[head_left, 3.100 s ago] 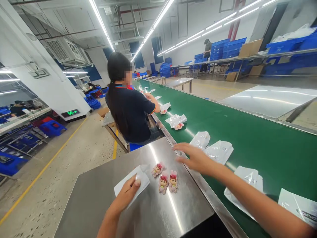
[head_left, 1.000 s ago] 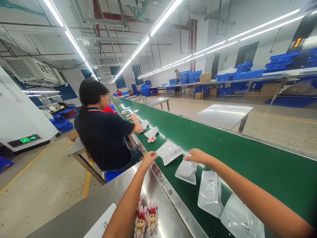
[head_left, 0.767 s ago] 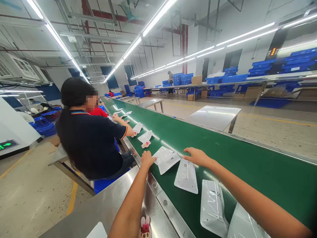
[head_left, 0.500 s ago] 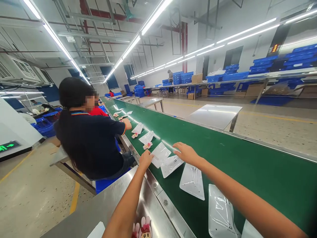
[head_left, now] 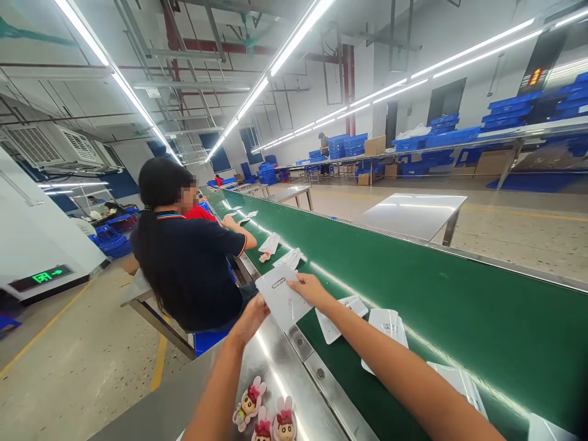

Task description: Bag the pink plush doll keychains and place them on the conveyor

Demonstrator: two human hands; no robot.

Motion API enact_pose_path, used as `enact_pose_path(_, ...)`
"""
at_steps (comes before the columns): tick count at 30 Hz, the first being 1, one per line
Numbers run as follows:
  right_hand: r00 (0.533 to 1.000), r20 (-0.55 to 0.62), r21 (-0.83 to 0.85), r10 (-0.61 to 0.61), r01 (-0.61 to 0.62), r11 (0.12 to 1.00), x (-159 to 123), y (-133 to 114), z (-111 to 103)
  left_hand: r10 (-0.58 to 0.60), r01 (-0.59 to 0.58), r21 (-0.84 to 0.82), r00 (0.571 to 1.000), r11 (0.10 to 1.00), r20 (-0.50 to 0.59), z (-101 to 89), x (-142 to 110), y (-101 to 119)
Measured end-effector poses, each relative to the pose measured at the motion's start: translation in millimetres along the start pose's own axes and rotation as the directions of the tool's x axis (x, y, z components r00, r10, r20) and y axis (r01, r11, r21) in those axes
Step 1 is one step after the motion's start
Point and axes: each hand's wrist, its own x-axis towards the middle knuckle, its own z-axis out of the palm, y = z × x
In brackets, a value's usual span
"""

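Both my hands hold one white plastic pouch (head_left: pixel 281 298) up over the edge of the green conveyor belt (head_left: pixel 413 288). My left hand (head_left: pixel 252 315) pinches its near left edge. My right hand (head_left: pixel 310 289) grips its far right edge. More empty pouches (head_left: pixel 384 324) lie on the belt just beyond, to the right of my right forearm. Three small pink-haired dolls (head_left: pixel 264 416) lie on the steel table (head_left: pixel 275 380) under my left forearm.
A person in a dark shirt (head_left: pixel 188 263) sits at the neighbouring table on the left, hands on the belt. Pouches with dolls (head_left: pixel 269 246) lie on the belt beside that person. Steel tables and blue crates (head_left: pixel 441 131) stand across the aisle.
My hands reached along the belt, took hold of a pouch that lay there and lifted it off toward me. The other pouches have travelled to the right on the belt.
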Motion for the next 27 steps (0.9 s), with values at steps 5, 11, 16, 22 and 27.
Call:
enact_pose_path(5,0.987,0.011,0.069,0.159,-0.160,0.985,12.7,7.6,38.8,-0.149,0.085,-0.173,0.904,0.981,-0.400,0.7,2.2,-44.0)
enact_pose_path(11,0.911,-0.045,0.104,0.411,-0.405,0.909,56.0,45.8,17.2,-0.106,0.084,-0.070,0.892,0.994,-0.439,-13.0,-9.0,-45.3)
enact_pose_path(16,0.920,0.017,0.165,0.392,-0.389,0.906,65.5,50.3,19.1,-0.085,0.123,0.146,0.967,0.982,-0.239,-5.4,-20.2,-43.6)
enact_pose_path(22,0.991,0.027,0.304,0.132,-0.134,0.943,49.3,1.1,4.4,-0.005,0.075,0.399,0.985,0.914,-0.174,8.1,-14.6,-40.3)
enact_pose_path(27,0.993,0.054,0.192,-0.102,0.090,0.977,17.4,-31.8,-29.0,0.039,0.035,0.495,0.990,0.868,-0.139,15.7,-20.8,-33.3)
